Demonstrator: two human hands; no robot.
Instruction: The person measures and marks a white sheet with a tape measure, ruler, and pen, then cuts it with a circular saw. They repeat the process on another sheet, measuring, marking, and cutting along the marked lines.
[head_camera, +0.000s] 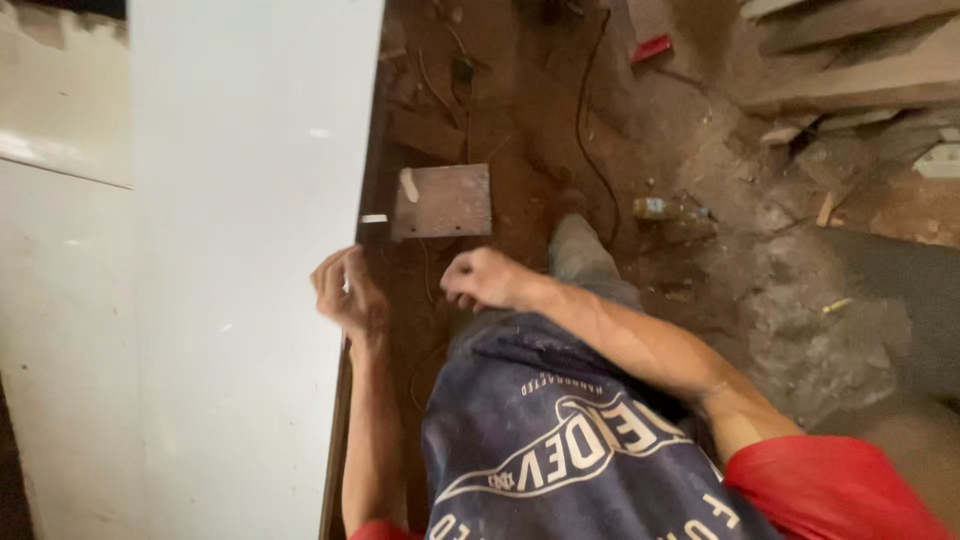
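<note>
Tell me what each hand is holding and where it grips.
The left hand grips the white board at its right edge. The right hand is a loose fist beside it; nothing shows in it.

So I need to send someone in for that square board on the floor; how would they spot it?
Start at the tall white panel on the left and follow its right edge to the person's left hand. Just above it, on the dirt floor, lies the flat square board. Unlike the rough planks top right, it is smooth, pale brown and carries a small white scrap.

Dirt floor (740, 300) with wooden board (445, 200)
</note>
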